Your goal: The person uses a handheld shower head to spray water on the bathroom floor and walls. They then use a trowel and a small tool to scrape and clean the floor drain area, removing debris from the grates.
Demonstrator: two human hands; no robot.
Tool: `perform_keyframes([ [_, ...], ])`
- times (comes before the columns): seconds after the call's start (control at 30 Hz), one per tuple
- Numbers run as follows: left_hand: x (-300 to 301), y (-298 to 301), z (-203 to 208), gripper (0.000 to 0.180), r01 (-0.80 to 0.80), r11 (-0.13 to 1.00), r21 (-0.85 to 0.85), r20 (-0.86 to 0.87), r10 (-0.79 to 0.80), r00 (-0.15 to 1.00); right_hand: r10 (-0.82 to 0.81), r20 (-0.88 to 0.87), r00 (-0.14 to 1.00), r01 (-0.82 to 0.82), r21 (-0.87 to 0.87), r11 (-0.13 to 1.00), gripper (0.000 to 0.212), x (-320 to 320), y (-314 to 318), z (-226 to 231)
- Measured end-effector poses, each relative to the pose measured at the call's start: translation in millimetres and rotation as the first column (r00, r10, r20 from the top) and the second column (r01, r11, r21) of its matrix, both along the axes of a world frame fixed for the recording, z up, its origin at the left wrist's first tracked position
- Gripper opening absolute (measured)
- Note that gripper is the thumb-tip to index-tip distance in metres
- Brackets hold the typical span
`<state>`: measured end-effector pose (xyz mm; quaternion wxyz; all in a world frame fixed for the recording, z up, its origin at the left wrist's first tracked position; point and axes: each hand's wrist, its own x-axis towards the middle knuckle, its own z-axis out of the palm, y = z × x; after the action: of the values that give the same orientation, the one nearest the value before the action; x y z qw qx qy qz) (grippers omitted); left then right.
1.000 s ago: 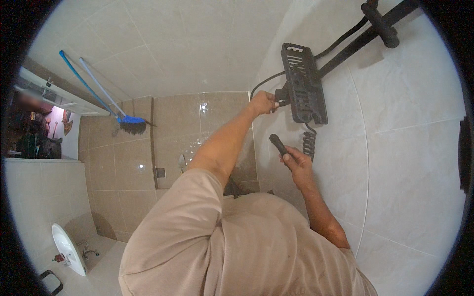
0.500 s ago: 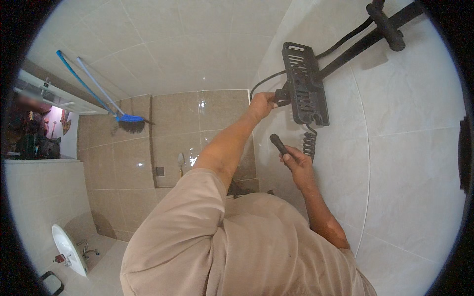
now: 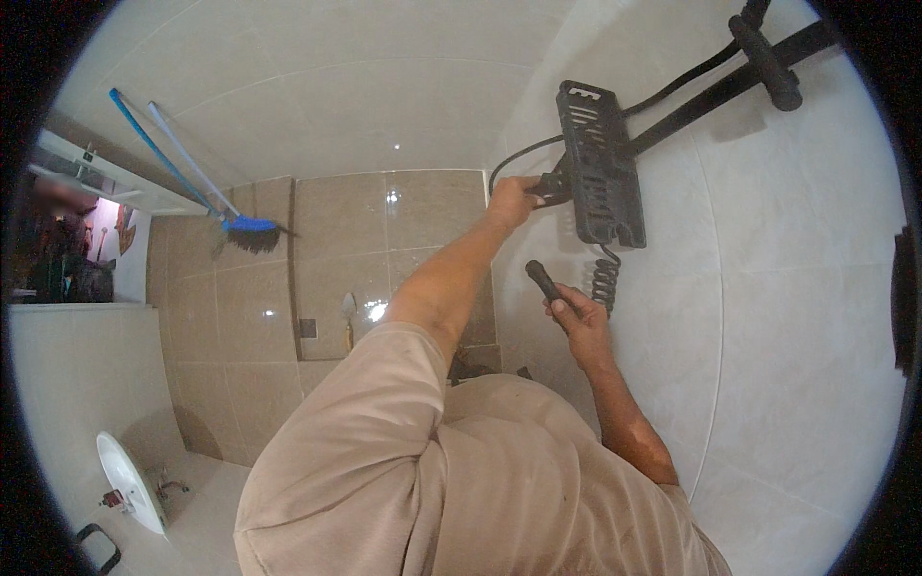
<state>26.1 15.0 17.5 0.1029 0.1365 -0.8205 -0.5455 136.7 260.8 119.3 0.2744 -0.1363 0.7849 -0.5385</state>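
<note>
With its fingers wrapped round it, my left hand [image 3: 512, 204] grips a black knob-like control [image 3: 551, 189] beside the slotted black shower shelf [image 3: 600, 163] on the right wall. Lower down, a slim black hand sprayer [image 3: 542, 278] is closed in my right hand [image 3: 582, 324], its head tilted up and to the left. A coiled black hose [image 3: 604, 283] hangs from under the shelf and passes behind the right hand. No water stream can be made out from the sprayer.
A black shower pipe [image 3: 711, 91] slants to the upper right. Low on the shiny brown floor [image 3: 336, 226] lie a trowel [image 3: 349, 322] and a square drain [image 3: 307, 328]. A blue broom [image 3: 252, 230] leans at the left, near a doorway; a white washbasin [image 3: 130, 480] stands lower left.
The view has shifted slightly, so the shelf and pipe sit a little further right. Both hands keep their holds, with hardly any motion.
</note>
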Motion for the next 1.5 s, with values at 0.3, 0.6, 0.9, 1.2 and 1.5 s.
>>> perform_keyframes([
  [0.3,-24,-28,-10,0.047,0.232,0.972,-0.039,-0.013,-0.233,0.972,-0.001,0.016,1.0,0.002,-0.067,0.998,0.038,-7,3,-8],
  [0.6,-42,-52,7,0.043,0.416,0.867,-0.273,0.132,-0.395,0.909,-0.016,-0.004,1.0,0.016,-0.035,0.999,0.041,-9,8,-12],
  [0.9,-16,-46,4,0.035,0.292,0.951,-0.096,0.105,-0.282,0.954,-0.01,0.002,1.0,0.01,-0.024,1.0,0.041,-13,6,-13],
  [1.2,-7,-16,-15,0.038,0.094,0.995,0.022,0.015,-0.094,0.995,-0.015,0.001,1.0,0.015,-0.005,1.0,0.039,-16,3,-7],
  [1.5,-7,-50,-116,0.052,-0.125,0.99,0.062,0.043,0.122,0.992,-0.034,-0.015,0.999,0.034,-0.026,0.999,0.043,-14,6,-10],
])
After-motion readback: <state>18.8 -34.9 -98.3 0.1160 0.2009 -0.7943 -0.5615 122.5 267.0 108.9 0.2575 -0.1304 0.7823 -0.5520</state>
